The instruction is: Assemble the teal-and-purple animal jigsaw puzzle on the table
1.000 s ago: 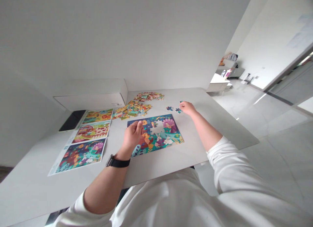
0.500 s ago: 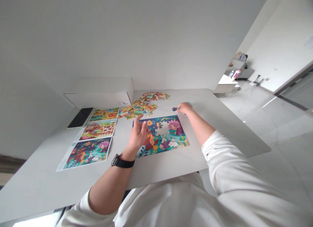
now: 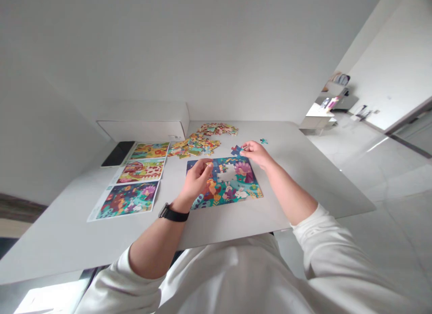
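Observation:
A colourful jigsaw puzzle (image 3: 232, 194) lies on the table, with a gap (image 3: 227, 173) in its upper middle showing bare surface. Just beyond its top edge, my right hand (image 3: 255, 152) pinches a dark blue puzzle piece (image 3: 236, 150) with a bit of red on it. My left hand (image 3: 198, 179), a black watch on its wrist, is over the puzzle's left side. Its fingers are curled toward the thumb, and whatever may be between them is hidden. One small teal piece (image 3: 263, 141) lies alone beyond my right hand.
Loose yellow pieces (image 3: 194, 146) and reddish pieces (image 3: 218, 129) are heaped behind the puzzle. On the left lie a printed picture sheet (image 3: 130, 199) and a black phone (image 3: 118, 153). A white box (image 3: 141, 130) stands at the back against the wall.
My right hand has lifted the dark blue piece and drawn it toward the puzzle, uncovering the teal piece. My left hand's fingers have curled in toward the thumb. The view has shifted slightly.

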Demonstrator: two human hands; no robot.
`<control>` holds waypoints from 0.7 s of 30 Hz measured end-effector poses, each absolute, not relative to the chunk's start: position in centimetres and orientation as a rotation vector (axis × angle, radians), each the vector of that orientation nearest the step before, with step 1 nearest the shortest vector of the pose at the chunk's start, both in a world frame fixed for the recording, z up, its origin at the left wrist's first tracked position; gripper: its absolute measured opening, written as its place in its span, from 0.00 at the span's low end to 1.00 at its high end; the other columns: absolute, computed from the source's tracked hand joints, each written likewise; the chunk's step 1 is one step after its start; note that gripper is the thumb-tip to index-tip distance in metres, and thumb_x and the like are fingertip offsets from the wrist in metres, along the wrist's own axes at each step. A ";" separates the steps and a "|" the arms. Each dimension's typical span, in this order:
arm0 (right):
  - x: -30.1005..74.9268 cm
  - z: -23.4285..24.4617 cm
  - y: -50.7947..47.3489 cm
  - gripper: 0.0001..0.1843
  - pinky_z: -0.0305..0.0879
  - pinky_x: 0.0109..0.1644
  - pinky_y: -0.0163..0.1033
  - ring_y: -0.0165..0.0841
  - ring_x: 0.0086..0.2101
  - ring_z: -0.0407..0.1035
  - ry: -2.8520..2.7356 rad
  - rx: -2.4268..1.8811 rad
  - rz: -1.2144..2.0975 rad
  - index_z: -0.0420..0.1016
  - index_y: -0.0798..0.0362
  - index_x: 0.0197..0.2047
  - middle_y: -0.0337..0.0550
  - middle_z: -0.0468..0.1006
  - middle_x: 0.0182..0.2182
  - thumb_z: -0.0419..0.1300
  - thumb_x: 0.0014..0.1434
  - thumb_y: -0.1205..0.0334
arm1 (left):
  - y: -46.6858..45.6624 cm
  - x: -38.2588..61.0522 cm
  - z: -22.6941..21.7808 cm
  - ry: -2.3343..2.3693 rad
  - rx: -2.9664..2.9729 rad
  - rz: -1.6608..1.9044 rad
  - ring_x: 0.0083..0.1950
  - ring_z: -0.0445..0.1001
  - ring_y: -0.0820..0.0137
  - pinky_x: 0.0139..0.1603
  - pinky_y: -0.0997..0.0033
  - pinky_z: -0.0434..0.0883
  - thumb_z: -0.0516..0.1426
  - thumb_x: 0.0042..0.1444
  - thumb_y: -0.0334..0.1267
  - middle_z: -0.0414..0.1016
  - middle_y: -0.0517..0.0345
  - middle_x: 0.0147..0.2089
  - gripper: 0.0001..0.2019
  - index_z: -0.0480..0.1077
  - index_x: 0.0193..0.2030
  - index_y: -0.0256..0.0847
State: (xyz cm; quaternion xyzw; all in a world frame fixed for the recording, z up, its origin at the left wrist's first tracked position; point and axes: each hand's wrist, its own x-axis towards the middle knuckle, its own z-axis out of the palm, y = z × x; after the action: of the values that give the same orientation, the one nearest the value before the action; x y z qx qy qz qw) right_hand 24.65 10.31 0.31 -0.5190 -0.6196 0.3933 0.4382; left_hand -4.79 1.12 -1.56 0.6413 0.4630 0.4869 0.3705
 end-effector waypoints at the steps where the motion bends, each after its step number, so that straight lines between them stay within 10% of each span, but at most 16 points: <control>1: 24.0 0.4 9.2 0.22 0.73 0.44 0.40 0.34 0.33 0.74 -1.555 -1.231 1.038 0.78 0.50 0.45 0.35 0.79 0.30 0.76 0.50 0.52 | 1.1 -4.8 -1.6 1.172 1.654 1.240 0.35 0.76 0.68 0.40 0.69 0.76 0.58 0.70 0.63 0.74 0.61 0.32 0.27 0.76 0.59 0.43; 13: 19.8 -1.6 4.5 0.18 0.70 0.37 0.37 0.32 0.30 0.73 -1.655 -1.151 1.242 0.82 0.50 0.45 0.36 0.81 0.30 0.74 0.53 0.53 | 2.4 -4.9 -3.2 1.175 1.683 1.142 0.42 0.82 0.63 0.43 0.67 0.76 0.63 0.63 0.65 0.86 0.49 0.44 0.28 0.79 0.51 0.40; 21: 19.7 -1.7 4.3 0.10 0.73 0.43 0.39 0.33 0.32 0.78 -1.720 -1.201 1.209 0.83 0.49 0.45 0.40 0.87 0.34 0.70 0.60 0.57 | 2.1 -4.8 -2.4 1.305 1.791 0.996 0.33 0.75 0.67 0.32 0.70 0.68 0.65 0.59 0.62 0.80 0.56 0.30 0.23 0.80 0.36 0.41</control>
State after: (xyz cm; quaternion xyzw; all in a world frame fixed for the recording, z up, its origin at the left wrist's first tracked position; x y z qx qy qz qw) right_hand 19.72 4.28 -1.70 -0.4641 -0.6647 0.4675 0.3525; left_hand -4.82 2.08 -2.43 0.6909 0.5034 0.3842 0.3488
